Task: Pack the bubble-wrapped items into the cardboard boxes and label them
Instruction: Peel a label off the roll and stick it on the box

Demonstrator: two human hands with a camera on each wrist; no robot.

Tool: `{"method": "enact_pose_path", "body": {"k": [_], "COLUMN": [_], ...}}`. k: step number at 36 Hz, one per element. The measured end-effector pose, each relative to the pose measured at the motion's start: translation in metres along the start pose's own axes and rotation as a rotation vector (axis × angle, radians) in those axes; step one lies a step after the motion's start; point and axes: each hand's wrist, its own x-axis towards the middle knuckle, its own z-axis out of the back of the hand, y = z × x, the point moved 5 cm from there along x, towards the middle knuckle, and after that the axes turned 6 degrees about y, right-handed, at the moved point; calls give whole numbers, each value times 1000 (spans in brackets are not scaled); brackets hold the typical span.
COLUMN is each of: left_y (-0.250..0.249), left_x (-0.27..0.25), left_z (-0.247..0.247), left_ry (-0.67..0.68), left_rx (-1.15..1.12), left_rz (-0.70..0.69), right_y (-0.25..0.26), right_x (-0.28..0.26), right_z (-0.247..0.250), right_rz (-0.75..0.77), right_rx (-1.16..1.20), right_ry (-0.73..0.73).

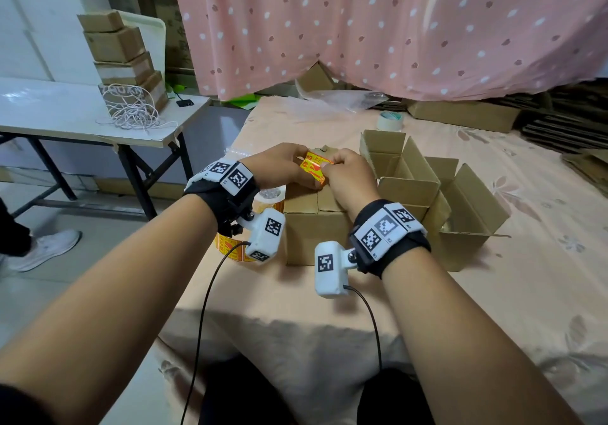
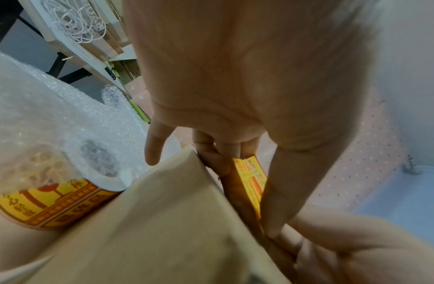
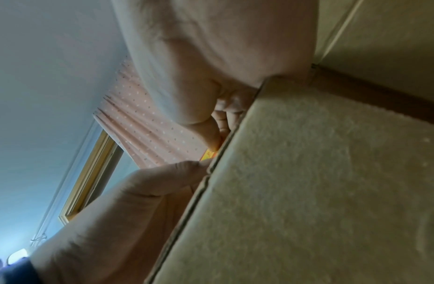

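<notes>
A closed cardboard box [image 1: 314, 227] stands on the pink-covered table [image 1: 329, 293]. Just above its far top edge both hands pinch one yellow-and-red label [image 1: 315, 167]. My left hand [image 1: 297, 163] holds the label's left side and my right hand [image 1: 330, 165] holds its right edge. In the left wrist view the left hand [image 2: 245, 151] has the label [image 2: 251, 180] between thumb and fingers, over the box [image 2: 174, 221]. From the right wrist only a sliver of the label [image 3: 207, 153] shows beside the right hand [image 3: 217, 134] and the box wall [image 3: 308, 192].
A roll of the same labels [image 1: 235, 252] [image 2: 53, 201] lies left of the box, with bubble wrap [image 2: 41, 115] beside it. Open empty boxes [image 1: 399, 161] [image 1: 467, 217] stand to the right. A tape roll [image 1: 389, 120] lies farther back. A side table [image 1: 65, 118] carries stacked boxes and string.
</notes>
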Motion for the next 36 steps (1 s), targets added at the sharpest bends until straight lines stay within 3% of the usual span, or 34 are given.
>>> {"method": "enact_pose_path", "body": {"k": [11, 24, 36], "left_y": [13, 19, 15], "left_x": [-3, -3, -8], "left_z": [4, 9, 1], "left_ry": [-73, -204, -269], "left_rx": [-187, -266, -198], "left_rz": [14, -9, -69], "right_y": [-3, -4, -2], "right_x": [-9, -11, -15], "right_z": [2, 1, 3], "right_rz": [-10, 65, 22], "right_rx": [236, 185, 217], "right_ry": [-124, -102, -86]}}
